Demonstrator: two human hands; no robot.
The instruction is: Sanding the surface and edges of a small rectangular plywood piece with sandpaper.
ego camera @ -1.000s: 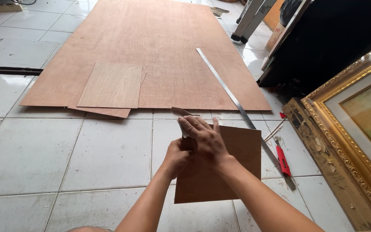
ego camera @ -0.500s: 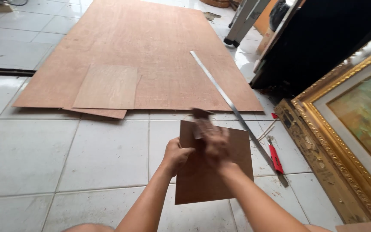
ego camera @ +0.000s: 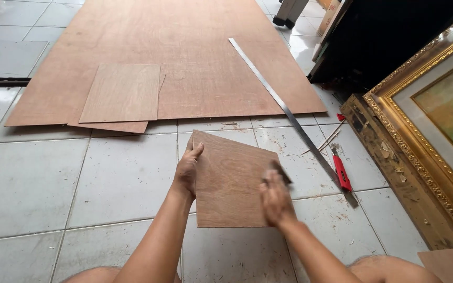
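The left hand (ego camera: pixel 187 170) still grips the left edge of the small plywood panel (ego camera: pixel 232 181) held over the floor tiles (ego camera: pixel 121 178), while the right hand (ego camera: pixel 274 198) – blurred, fingers closed on a dark block (ego camera: pixel 280 172) – has slid from the top edge to the right edge, so the rubbing has moved on.

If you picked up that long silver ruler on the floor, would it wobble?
Probably yes: the metal ruler looks very long and thin, so its ends would likely sag. It lies flat across the big plywood sheet and the tile floor, so it shouldn't roll.
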